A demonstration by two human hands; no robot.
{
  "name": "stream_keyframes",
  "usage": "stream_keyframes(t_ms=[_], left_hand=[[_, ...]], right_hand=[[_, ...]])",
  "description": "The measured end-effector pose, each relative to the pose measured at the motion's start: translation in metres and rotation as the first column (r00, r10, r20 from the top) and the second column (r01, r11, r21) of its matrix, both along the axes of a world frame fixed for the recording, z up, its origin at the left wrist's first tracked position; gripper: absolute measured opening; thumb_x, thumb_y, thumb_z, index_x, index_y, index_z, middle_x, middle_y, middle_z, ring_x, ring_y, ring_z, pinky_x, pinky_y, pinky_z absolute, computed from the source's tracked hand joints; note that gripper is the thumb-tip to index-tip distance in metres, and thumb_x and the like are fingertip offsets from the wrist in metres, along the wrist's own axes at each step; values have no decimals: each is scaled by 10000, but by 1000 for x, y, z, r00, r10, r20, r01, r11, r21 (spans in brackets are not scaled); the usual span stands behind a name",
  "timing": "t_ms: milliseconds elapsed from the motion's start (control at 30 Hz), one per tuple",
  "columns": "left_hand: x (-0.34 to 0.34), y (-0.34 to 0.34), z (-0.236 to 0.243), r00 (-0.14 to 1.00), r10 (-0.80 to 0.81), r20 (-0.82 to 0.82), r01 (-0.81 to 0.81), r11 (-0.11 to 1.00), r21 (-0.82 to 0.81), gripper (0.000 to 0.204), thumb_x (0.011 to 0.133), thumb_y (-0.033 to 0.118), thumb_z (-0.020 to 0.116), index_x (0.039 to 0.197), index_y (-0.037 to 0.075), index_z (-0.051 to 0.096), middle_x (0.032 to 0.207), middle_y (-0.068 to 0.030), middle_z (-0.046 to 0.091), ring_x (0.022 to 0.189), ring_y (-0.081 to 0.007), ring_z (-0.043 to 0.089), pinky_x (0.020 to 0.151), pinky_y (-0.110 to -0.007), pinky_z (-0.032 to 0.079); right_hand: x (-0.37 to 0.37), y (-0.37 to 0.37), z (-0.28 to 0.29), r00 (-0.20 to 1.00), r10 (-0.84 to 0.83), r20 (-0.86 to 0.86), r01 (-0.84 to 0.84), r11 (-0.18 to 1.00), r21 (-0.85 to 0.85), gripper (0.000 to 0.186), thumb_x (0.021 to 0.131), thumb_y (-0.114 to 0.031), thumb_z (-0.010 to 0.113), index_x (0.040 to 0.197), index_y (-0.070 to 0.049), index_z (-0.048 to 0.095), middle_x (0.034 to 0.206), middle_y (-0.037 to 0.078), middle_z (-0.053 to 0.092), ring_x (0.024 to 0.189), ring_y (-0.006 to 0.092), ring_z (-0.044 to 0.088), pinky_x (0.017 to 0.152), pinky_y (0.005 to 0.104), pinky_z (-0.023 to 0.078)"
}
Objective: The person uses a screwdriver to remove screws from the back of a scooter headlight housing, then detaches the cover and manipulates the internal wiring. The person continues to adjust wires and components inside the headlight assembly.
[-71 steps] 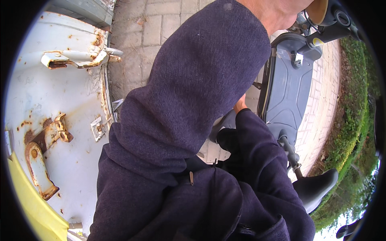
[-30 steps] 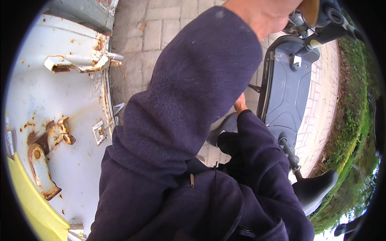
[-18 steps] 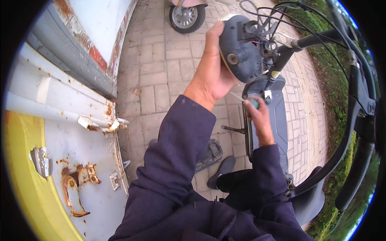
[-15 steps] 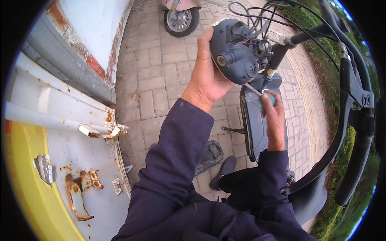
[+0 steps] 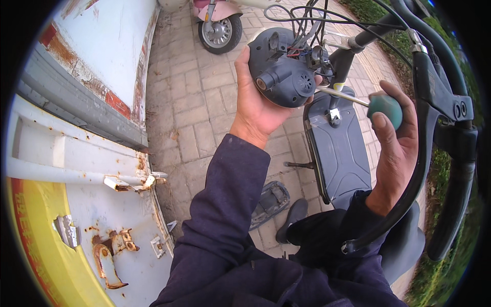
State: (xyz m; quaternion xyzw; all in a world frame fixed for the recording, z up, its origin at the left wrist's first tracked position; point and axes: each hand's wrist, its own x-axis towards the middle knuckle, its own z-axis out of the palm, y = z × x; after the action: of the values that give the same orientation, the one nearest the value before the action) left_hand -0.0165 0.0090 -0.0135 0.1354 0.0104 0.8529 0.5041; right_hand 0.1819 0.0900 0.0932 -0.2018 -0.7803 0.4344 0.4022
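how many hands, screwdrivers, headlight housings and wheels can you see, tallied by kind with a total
Hands: 2, the left hand and the right hand
Ball-handled screwdriver: 1
Headlight housing: 1
Pink scooter's front wheel: 1
Total: 5

Left hand (image 5: 262, 115) cradles rounded dark-grey plastic housing (image 5: 276, 69), thin red and blue wires (image 5: 300, 51) exposed at its back. Right hand (image 5: 396, 143) grips screwdriver with bulbous teal handle (image 5: 386, 111), metal shaft toward housing; tip contact unclear. Dark oblong plastic piece (image 5: 271, 202) on pale paving bricks (image 5: 194, 110), off left edge of moulded grey scooter deck (image 5: 342, 148).
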Motion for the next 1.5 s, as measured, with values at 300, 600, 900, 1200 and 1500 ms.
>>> stream_keyframes(t_ms=[300, 600, 900, 1200, 1500], left_hand=[[0, 3, 4, 997, 73, -17, -73, 997, -39, 1033, 890, 822, 499, 1560, 44, 377, 1503, -362, 424, 1306, -541, 525, 1062, -622, 466], [-2, 3, 8, 995, 103, -7, -103, 994, -20, 916, 931, 764, 501, 1504, 50, 458, 1447, -238, 540, 1278, -463, 565, 1080, -608, 472], [2, 6, 13, 941, 326, -90, -330, 943, -36, 710, 972, 677, 516, 1386, 102, 564, 1274, -106, 657, 1121, -280, 665, 962, -486, 573], [2, 6, 12, 931, 345, -116, -355, 932, -80, 684, 969, 660, 523, 1354, 97, 571, 1216, -99, 666, 1054, -277, 679, 891, -477, 593], [4, 6, 14, 928, 353, -119, -367, 923, -120, 681, 977, 664, 498, 1367, 111, 571, 1225, -102, 662, 1052, -291, 678, 898, -495, 592]], right_hand=[[-25, -8, 5, 983, 178, 46, -180, 982, 50, 495, 877, -212, 849, 1294, -32, 650, 1152, 72, 669, 1023, 160, 636, 897, 298, 524], [-35, -14, 6, 977, 178, 115, -200, 955, 220, 435, 891, -127, 817, 1281, -30, 651, 1030, 23, 625, 874, 93, 588, 778, 220, 486], [-52, -24, -1, 979, -49, 196, 8, 979, 205, 398, 933, -339, 790, 925, 12, 602, 671, 61, 528, 642, 148, 512, 601, 300, 439], [-51, -8, -5, 973, 116, 198, -166, 953, 254, 243, 931, -193, 720, 975, 6, 589, 684, 72, 519, 638, 137, 488, 582, 303, 422], [-44, 11, 2, 927, 105, 359, -271, 850, 451, 340, 926, -326, 714, 1079, -34, 632, 898, 85, 578, 799, 203, 566, 732, 334, 468]])
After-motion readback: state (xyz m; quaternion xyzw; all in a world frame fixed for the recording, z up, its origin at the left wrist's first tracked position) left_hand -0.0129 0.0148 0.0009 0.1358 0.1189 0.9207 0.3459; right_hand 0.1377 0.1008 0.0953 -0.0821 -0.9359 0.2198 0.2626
